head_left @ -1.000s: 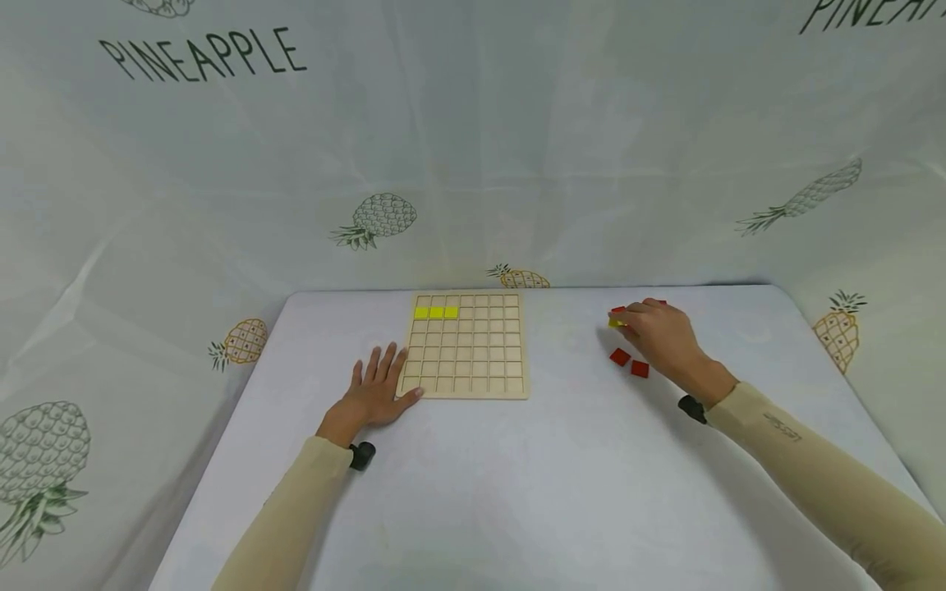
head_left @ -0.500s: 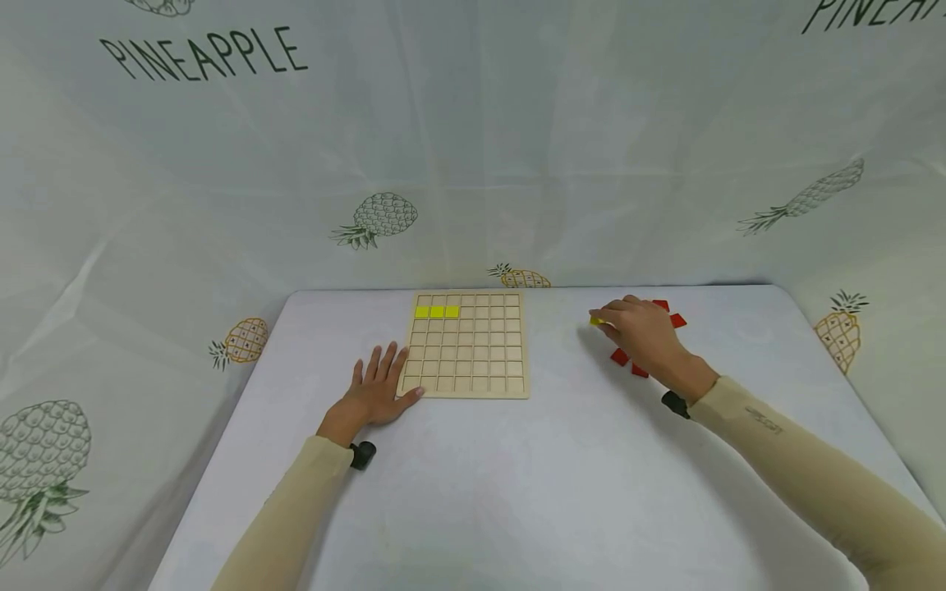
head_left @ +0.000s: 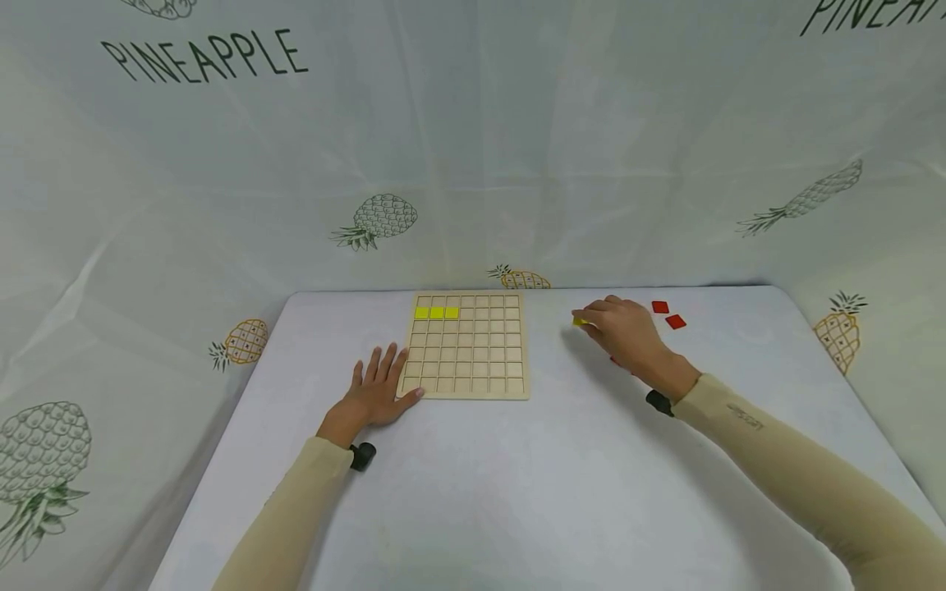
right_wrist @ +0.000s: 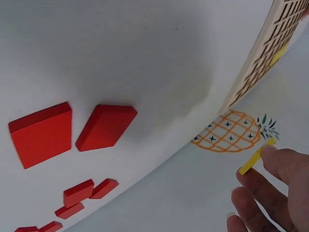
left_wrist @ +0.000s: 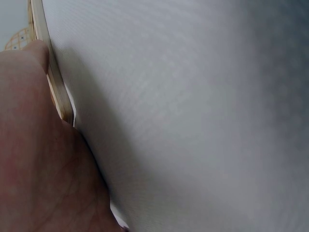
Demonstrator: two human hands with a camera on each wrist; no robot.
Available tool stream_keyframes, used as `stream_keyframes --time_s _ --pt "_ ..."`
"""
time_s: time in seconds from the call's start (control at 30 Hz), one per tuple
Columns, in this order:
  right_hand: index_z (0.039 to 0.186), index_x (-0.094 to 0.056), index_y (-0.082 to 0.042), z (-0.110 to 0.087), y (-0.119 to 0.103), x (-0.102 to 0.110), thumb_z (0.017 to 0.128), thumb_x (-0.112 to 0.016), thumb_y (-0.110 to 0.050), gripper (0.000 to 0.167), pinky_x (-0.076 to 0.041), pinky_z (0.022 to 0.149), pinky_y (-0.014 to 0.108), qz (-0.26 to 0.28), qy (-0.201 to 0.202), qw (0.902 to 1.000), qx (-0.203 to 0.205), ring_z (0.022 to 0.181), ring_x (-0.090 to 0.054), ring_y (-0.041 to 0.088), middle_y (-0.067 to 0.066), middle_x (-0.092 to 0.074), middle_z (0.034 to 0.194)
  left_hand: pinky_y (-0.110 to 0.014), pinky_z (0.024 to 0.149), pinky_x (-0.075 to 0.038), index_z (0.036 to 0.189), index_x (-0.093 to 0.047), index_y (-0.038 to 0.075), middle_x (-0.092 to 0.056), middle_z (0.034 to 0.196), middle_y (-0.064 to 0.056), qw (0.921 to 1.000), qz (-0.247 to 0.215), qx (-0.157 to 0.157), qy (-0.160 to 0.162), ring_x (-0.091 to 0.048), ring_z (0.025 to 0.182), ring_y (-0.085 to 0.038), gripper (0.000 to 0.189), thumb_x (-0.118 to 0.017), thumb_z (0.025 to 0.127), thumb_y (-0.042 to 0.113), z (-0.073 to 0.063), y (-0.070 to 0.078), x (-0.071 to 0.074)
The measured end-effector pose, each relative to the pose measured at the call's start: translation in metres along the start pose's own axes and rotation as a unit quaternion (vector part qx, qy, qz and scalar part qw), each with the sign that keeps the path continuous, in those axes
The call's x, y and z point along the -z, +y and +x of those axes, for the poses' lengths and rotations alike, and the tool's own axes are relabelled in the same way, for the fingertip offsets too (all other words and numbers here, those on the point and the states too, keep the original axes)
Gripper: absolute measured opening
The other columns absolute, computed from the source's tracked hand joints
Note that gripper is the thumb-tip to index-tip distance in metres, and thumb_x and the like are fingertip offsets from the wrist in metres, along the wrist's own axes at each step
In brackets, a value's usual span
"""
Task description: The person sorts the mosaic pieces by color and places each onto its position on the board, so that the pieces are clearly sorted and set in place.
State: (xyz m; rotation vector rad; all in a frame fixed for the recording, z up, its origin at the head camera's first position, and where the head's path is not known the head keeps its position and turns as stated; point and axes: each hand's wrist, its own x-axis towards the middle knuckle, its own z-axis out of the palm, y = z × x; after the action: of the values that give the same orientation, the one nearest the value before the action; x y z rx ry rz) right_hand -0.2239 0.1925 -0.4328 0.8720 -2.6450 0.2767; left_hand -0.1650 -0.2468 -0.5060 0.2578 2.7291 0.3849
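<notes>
My right hand pinches a yellow square tile between thumb and finger, held above the table to the right of the board. The wooden grid board lies flat near the table's back edge. Three yellow tiles sit side by side in its second row from the back, starting at the left. With fingers spread, my left hand rests at the board's left front corner, thumb along the front edge. The left wrist view shows that hand's palm against the board's edge.
Several red tiles lie loose on the table to the right; in the head view my right hand hides some, while two red tiles show behind it. A pineapple-print cloth hangs behind the white table.
My right hand has moved left from the red tiles toward the board, carrying the yellow tile. Two red tiles at the back have come into view. My left hand has stayed still.
</notes>
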Motion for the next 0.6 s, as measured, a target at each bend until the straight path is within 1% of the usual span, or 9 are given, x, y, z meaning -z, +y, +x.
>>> stream_keyframes --time_s 0.27,0.43,0.6 --pt "0.116 -0.082 -0.005 0.01 -0.012 -0.001 0.083 -0.09 -0.003 0.034 -0.063 0.082 0.044 -0.009 -0.006 0.9999 -0.005 0.096 -0.074 0.032 0.012 -0.081 0.107 -0.066 0.125 0.011 0.17 -0.002 0.005 0.01 0.177 -0.021 1.0 -0.005 -0.001 -0.002 0.014 0.162 -0.044 0.095 -0.042 0.107 0.063 -0.005 0.004 0.005" --pt "0.117 -0.082 -0.005 0.014 -0.017 -0.004 0.084 -0.089 -0.003 0.034 -0.063 0.081 0.044 -0.001 -0.004 1.0 -0.001 0.095 -0.074 0.031 0.012 -0.081 0.106 -0.066 0.126 0.01 0.17 0.0 0.006 0.011 0.177 -0.02 1.0 -0.001 0.004 -0.009 0.015 0.162 -0.043 0.093 -0.042 0.108 0.06 -0.007 0.006 0.007" --pt "0.117 -0.082 -0.005 0.02 -0.021 -0.006 0.084 -0.089 -0.004 0.034 -0.063 0.079 0.043 0.0 -0.005 1.0 0.001 0.095 -0.074 0.03 0.011 -0.081 0.107 -0.066 0.125 0.011 0.17 -0.002 0.006 0.009 0.177 -0.02 0.9999 -0.006 0.003 -0.008 0.013 0.162 -0.043 0.094 -0.042 0.107 0.064 -0.007 0.007 0.008"
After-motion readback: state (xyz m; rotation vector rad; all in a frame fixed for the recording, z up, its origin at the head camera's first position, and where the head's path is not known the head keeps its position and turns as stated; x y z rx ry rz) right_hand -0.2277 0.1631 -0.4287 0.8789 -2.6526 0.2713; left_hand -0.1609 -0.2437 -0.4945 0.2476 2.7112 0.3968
